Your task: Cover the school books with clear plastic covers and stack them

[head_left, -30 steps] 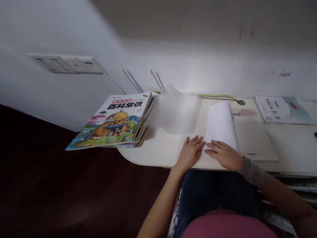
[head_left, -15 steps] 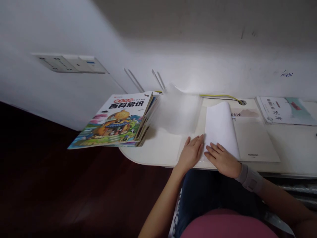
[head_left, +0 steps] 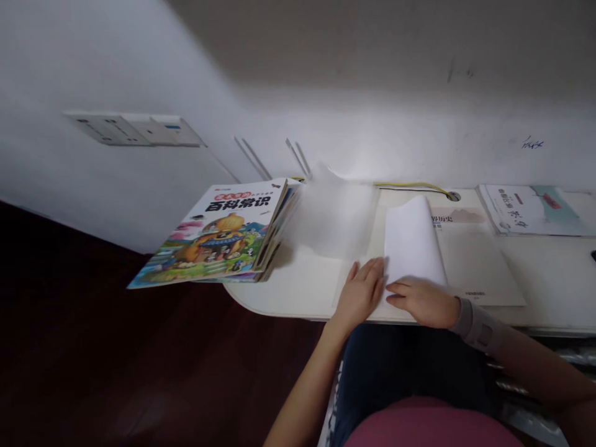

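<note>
On a white table [head_left: 284, 297] against a wall [head_left: 395, 149], the left hand [head_left: 359, 293] lies with fingers outstretched and released; whether those of the right hand [head_left: 424, 302] pinch, I cannot tell. Just beyond the right fingers, the white sheet [head_left: 412, 242] (overlapping a book [head_left: 477, 267] marked 历史) runs lengthwise toward the wall. Left of the fingers, a book stack [head_left: 218, 236] reads 百科常识.

White paper flap [head_left: 412, 239] and pale beige book [head_left: 479, 267] sat at 3 o'clock. Magazine cover [head_left: 223, 242] at 9 was orange, green, blue, pink — black lettering [head_left: 239, 203]. Wristband [head_left: 475, 326] at 4 was grey — shirt [head_left: 428, 428] at 5, pink.
</note>
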The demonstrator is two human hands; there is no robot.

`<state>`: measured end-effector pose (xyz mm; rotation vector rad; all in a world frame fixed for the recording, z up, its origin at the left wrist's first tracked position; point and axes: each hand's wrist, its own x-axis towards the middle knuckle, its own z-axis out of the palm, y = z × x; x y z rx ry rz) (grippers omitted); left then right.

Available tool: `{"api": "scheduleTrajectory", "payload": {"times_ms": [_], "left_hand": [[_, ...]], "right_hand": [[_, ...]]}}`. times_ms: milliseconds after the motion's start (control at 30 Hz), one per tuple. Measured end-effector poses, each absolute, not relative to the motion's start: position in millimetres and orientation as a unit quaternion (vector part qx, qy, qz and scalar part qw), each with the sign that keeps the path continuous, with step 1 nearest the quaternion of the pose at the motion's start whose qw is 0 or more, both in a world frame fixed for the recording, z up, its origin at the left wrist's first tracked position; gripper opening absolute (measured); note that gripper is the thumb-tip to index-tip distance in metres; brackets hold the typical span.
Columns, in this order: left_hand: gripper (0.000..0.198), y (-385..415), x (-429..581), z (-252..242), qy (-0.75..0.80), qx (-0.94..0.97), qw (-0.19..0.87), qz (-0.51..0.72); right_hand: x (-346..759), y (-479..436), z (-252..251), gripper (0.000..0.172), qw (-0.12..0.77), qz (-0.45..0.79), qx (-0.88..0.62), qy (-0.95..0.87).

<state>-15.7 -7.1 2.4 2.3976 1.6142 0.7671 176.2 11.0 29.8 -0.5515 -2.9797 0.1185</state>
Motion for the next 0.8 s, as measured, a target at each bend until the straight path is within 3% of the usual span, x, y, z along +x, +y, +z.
{"api": "scheduleTrajectory", "payload": {"times_ms": [200, 533, 800], "left_hand": [[0.020, -45, 10, -6, 0.562, 0.738, 0.040, 0.373], [0.026, -66, 25, -23, 0.539, 0.769, -0.061, 0.337], [0.025, -65, 26, -26, 0.535, 0.771, -0.077, 0.335]], "right_hand": [[175, 35, 29, 0.022, 0.046, 0.081, -0.151, -0.984], [185, 52, 28, 0.034, 0.053, 0.242, -0.085, -0.965], [188, 61, 36, 0.032, 0.016, 0.065, -0.178, -0.982]]}}
